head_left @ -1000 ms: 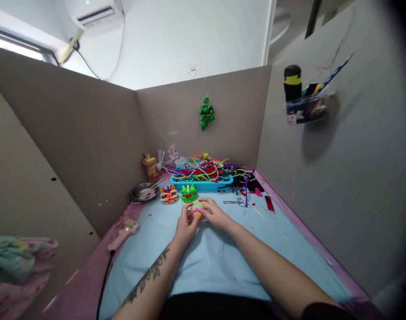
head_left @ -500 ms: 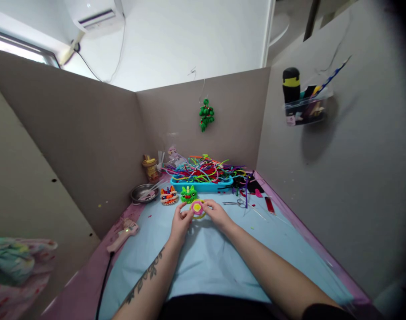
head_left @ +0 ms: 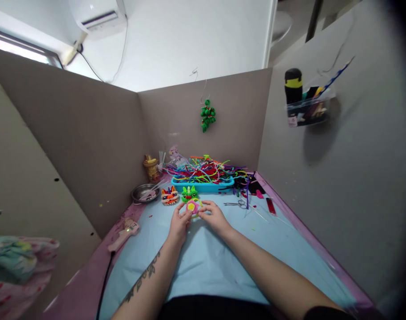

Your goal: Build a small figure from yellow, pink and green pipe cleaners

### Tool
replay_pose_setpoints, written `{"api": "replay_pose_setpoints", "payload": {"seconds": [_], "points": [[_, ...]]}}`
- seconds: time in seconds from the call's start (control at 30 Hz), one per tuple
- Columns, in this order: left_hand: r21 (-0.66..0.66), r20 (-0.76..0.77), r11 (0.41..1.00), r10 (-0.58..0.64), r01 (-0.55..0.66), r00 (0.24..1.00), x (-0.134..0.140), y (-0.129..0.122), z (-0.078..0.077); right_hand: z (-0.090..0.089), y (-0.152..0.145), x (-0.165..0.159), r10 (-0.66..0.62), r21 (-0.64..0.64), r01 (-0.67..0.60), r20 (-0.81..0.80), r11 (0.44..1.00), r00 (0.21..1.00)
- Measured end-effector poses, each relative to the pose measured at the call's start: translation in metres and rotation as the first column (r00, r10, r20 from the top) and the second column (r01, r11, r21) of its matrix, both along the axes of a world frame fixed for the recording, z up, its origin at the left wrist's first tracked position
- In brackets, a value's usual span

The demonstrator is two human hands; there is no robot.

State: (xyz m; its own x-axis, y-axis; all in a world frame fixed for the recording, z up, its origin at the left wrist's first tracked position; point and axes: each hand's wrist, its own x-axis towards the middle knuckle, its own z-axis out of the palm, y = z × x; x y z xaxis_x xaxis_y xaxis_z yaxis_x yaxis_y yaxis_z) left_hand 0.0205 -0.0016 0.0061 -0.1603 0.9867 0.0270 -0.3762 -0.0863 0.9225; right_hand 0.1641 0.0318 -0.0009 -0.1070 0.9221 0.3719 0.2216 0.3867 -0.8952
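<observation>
Over the blue cloth, my left hand point(head_left: 179, 224) pinches a pink pipe-cleaner flower point(head_left: 191, 207) with a yellow centre by its lower left edge. A yellow-green pipe-cleaner loop point(head_left: 201, 202) shows behind the flower and sticks out to its right. My right hand point(head_left: 215, 217) has its thumb and fingertips closed at the right side of the loop. Just beyond my fingers stands a green pipe-cleaner animal head point(head_left: 189, 194), partly covered by the loop. Left of it is an orange and white one point(head_left: 169, 196).
A blue tray point(head_left: 203, 186) heaped with coloured pipe cleaners stands at the back. Scissors point(head_left: 236, 204) lie to the right, near a red strip point(head_left: 271, 206). On the left are a metal bowl point(head_left: 145, 194) and a pink corded tool point(head_left: 124, 236). Grey partitions point(head_left: 203, 142) enclose the table.
The flower has shifted slightly left and turned in my left hand, so more of the loop shows on its right. My right fingers have moved off the flower's edge to the loop.
</observation>
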Motion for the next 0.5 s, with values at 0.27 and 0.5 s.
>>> {"api": "replay_pose_setpoints", "payload": {"seconds": [0.27, 0.5], "points": [[0.020, -0.066, 0.999, 0.043, -0.042, 0.997, 0.0043, -0.0016, 0.0021, 0.0032, -0.0094, -0.0070, -0.033, 0.060, 0.034, -0.020, 0.998, 0.999], [-0.009, 0.008, 0.999, -0.051, 0.051, 0.999, 0.0050, -0.0027, 0.0016, -0.0038, -0.0067, -0.0110, 0.023, -0.078, -0.041, -0.219, 0.996, 0.975]]}}
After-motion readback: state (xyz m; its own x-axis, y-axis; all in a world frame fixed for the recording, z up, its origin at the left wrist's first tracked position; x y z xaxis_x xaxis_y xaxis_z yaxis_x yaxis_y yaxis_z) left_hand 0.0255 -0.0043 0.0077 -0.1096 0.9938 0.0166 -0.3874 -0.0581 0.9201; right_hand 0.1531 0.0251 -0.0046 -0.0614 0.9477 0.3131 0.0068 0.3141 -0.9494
